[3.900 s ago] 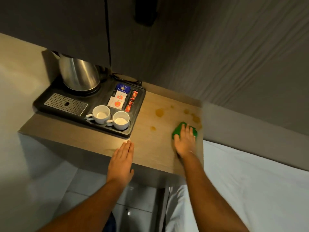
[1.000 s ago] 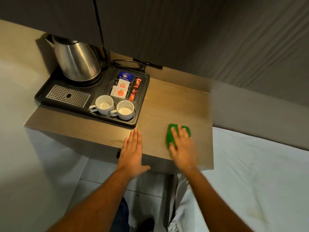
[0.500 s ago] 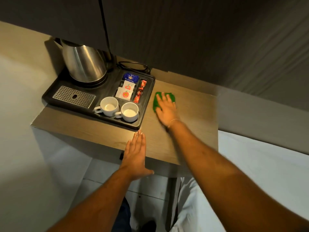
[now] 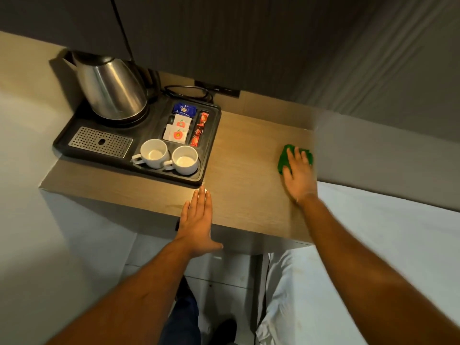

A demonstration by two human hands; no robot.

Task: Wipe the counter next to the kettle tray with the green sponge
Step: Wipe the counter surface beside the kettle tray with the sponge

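The green sponge [image 4: 283,163] lies flat on the wooden counter [image 4: 246,170] near its right edge. My right hand [image 4: 300,176] presses down on it with fingers spread, covering most of it. To the left stands the black kettle tray [image 4: 210,145] with a steel kettle [image 4: 110,92]. My left hand [image 4: 198,220] rests flat on the counter's front edge, fingers together, just below the tray's front right corner. The bare wood between tray and sponge shows no stains.
In the tray sit two white cups [image 4: 169,156], a metal drip grate [image 4: 100,141] and several sachets [image 4: 185,125]. A black cord [image 4: 189,92] runs behind the tray. Dark cabinet panels hang above. A white bed sheet [image 4: 385,232] adjoins the counter's right side.
My right hand has slid the sponge from beside the tray across to the counter's right edge. The brown stains seen earlier are gone. My left hand stays on the front edge.
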